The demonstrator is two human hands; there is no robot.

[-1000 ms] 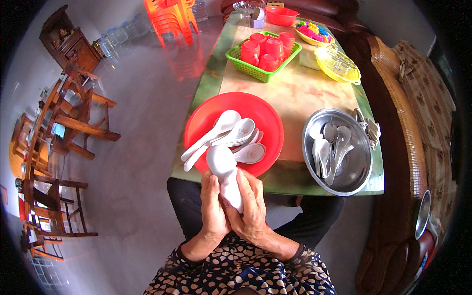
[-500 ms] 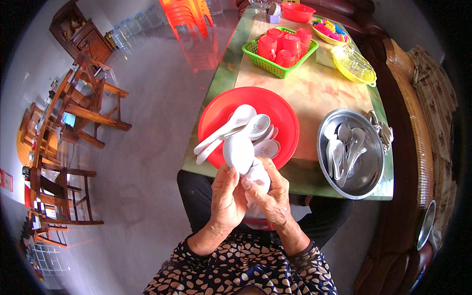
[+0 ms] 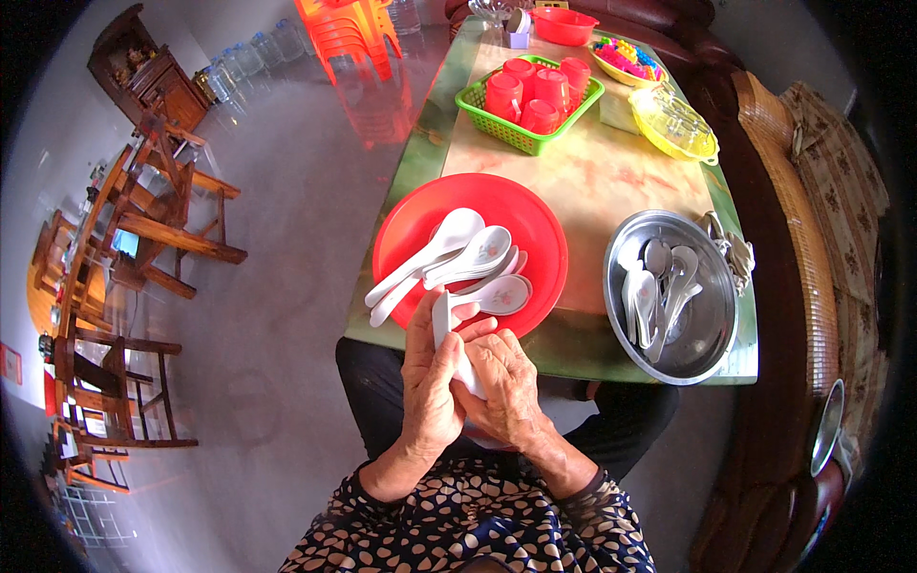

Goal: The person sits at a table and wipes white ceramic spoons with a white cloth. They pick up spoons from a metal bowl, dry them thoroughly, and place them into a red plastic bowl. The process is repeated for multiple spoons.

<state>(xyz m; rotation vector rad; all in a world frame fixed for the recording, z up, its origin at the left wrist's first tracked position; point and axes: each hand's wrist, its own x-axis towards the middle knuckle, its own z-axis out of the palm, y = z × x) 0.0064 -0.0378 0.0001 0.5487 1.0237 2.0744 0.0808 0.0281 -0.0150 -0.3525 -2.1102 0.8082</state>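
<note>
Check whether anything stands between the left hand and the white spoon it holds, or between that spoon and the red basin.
Nothing visible separates the left hand from the white spoon: its fingers touch it directly. Between that spoon and the red basin, only the hand's own fingers show.

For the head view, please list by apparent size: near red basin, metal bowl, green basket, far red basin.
Largest to smallest:
1. Near red basin
2. Metal bowl
3. Green basket
4. Far red basin

Distance shrinks the last two; true sizes are unsure.
</note>
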